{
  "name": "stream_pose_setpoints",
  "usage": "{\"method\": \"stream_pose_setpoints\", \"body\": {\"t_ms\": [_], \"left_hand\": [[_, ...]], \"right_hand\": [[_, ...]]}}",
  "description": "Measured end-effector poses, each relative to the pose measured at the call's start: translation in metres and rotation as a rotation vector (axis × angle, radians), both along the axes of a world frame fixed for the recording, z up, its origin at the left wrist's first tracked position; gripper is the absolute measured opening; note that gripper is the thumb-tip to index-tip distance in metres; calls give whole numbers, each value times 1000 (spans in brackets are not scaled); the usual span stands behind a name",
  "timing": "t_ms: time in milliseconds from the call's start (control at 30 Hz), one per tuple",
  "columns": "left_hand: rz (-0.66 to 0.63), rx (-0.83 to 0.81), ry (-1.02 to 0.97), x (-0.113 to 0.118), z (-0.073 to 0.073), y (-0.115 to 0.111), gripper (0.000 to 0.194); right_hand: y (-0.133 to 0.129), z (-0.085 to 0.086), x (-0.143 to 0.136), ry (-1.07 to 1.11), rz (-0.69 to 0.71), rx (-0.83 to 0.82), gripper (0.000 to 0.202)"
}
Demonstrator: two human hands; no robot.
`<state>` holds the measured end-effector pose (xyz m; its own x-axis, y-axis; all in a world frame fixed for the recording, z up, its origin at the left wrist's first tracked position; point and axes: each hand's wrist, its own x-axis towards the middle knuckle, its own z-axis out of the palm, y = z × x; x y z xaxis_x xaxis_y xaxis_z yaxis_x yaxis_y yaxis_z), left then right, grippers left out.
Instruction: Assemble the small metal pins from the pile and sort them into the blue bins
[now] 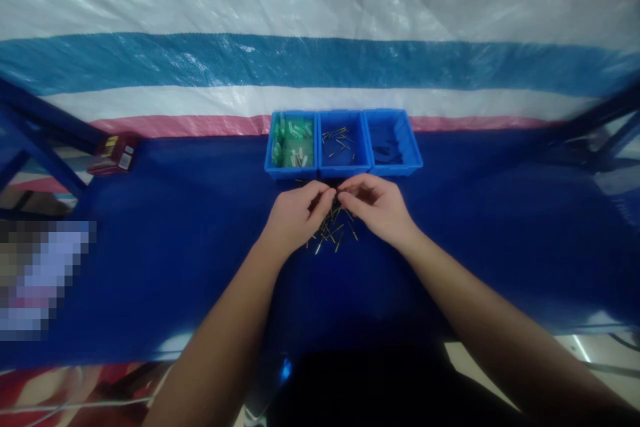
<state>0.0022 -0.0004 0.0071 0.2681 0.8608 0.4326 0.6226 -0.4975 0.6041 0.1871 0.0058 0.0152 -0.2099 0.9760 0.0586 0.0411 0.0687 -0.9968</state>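
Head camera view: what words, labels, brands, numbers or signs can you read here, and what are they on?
No text can be read.
Dark red box: yellow marks and a pale label, too small and blurred to read.
Blue bins: no lettering can be made out.

Table open left and right of the pins; three bins bar the way ahead; box far left.

My bare forearms angle inward as I hold my left hand and right hand nearly touching, fingers curled and thumbs pinched toward the index fingertips.
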Motion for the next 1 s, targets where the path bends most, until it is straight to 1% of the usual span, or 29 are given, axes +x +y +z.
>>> {"method": "stream_pose_setpoints", "body": {"t_ms": [100,233,333,467,600,800,900,1000], "left_hand": [[-14,1,6,0,1,0,21],[-30,-22,-56,0,0,-1,17],[-35,-30,-91,0,-1,-2,22],[-46,-2,-111,1,-2,-1,14],[-21,-21,-92,1,-2,-1,12],[6,-21,-18,-1,-2,0,18],[-1,-22,-33,-1,-2,0,17],[-20,-25,-70,0,-2,-1,16]], "right_hand": [[0,0,1,-12,7,10,16],[0,0,2,-37,-4,8,16],[0,2,2,-38,-4,10,17],[-1,4,2,-56,24,21,23],[-2,6,1,-99,12,15,25],[-3,0,0,-101,-18,67,22],[-3,0,0,-142,-6,72,20],[-4,5,1,-219,8,80,21]]}}
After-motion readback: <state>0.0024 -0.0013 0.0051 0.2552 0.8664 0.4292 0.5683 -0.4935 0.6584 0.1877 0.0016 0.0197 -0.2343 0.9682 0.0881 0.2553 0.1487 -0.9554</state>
